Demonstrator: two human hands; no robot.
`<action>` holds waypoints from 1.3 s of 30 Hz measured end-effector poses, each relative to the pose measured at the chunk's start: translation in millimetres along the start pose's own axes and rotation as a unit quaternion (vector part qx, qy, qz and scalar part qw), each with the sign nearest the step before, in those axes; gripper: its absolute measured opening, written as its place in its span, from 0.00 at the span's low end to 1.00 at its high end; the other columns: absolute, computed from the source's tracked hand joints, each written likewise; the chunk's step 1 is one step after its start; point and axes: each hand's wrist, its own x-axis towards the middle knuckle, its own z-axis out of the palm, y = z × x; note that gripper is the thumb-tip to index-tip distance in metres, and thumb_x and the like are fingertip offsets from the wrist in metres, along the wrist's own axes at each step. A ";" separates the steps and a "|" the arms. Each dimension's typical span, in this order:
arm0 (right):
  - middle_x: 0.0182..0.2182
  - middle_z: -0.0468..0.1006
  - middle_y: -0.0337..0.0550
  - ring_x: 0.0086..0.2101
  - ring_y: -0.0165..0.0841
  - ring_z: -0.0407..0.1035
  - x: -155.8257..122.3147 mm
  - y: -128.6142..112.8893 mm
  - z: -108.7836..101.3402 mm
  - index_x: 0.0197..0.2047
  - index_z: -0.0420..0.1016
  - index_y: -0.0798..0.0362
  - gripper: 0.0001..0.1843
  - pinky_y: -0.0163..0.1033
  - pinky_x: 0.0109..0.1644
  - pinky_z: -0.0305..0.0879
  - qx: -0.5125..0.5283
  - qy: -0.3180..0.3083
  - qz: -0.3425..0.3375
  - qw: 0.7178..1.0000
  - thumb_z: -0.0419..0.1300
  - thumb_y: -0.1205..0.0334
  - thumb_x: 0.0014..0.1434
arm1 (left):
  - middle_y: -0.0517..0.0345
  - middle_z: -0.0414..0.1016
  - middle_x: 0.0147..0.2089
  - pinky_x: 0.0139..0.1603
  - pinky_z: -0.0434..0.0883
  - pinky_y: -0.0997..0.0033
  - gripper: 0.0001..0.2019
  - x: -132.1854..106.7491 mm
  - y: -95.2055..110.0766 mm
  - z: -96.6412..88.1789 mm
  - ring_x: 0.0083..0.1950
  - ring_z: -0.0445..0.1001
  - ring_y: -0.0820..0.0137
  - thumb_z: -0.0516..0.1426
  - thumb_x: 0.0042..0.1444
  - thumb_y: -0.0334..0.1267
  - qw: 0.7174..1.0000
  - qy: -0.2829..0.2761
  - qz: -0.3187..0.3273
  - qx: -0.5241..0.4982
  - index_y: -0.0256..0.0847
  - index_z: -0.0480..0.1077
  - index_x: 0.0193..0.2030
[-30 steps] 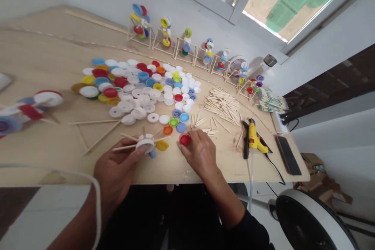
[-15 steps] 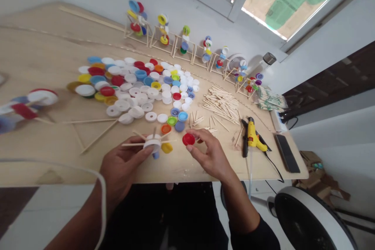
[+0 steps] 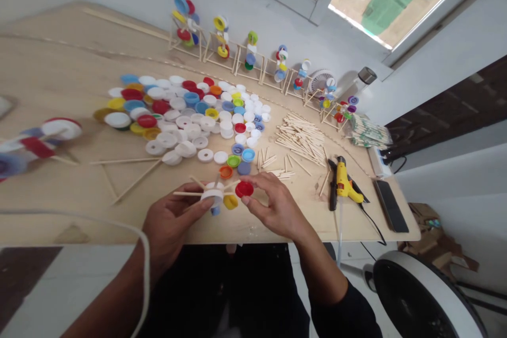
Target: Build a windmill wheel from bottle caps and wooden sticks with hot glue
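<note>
My left hand [image 3: 170,222] grips a small wheel [image 3: 213,195] made of a white cap hub with wooden sticks radiating from it and a yellow cap [image 3: 230,202] and a blue cap fixed to it. My right hand [image 3: 273,206] pinches a red bottle cap [image 3: 244,189] and holds it against the tip of one stick, just right of the hub. Both hands hover over the near edge of the wooden table [image 3: 59,63].
A pile of coloured bottle caps [image 3: 178,113] lies behind the hands, loose sticks [image 3: 301,140] to the right. A yellow glue gun [image 3: 344,182] and a phone [image 3: 390,198] lie at right. Finished cap wheels on stick frames [image 3: 222,37] line the wall. Another wheel [image 3: 35,142] is at left.
My right hand picked the red cap off the table, lifted it and brought it left to the wheel's stick. The left hand kept hold of the wheel, shifting slightly right.
</note>
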 end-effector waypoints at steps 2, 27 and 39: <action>0.43 0.78 0.45 0.45 0.37 0.71 0.0 0.4 0.9 0.53 0.76 0.50 0.13 0.48 0.54 0.68 -0.004 -0.002 -0.001 1.000 0.61 0.61 0.65 | 0.58 0.82 0.36 0.45 0.77 0.69 0.20 -0.4 1.0 0.0 0.43 0.79 0.63 0.76 0.25 0.38 1.000 -0.006 0.001 0.005 0.42 0.79 0.30; 0.46 0.81 0.45 0.48 0.38 0.73 -3.1 -5.8 -10.1 0.57 0.74 0.48 0.17 0.49 0.56 0.67 0.041 -0.004 0.017 0.999 0.61 0.57 0.66 | 0.56 0.83 0.35 0.37 0.75 0.70 0.24 -7.3 17.7 7.8 0.35 0.77 0.66 0.76 0.19 0.46 0.999 0.029 -0.030 0.035 0.41 0.78 0.27; 0.37 0.81 0.41 0.41 0.35 0.76 -1.2 -15.4 2.0 0.39 0.78 0.50 0.14 0.44 0.49 0.71 0.133 -0.051 0.100 0.985 0.68 0.49 0.58 | 0.51 0.85 0.34 0.33 0.76 0.66 0.25 -13.5 32.3 10.8 0.33 0.81 0.58 0.75 0.23 0.54 0.984 -0.103 -0.044 0.141 0.46 0.81 0.31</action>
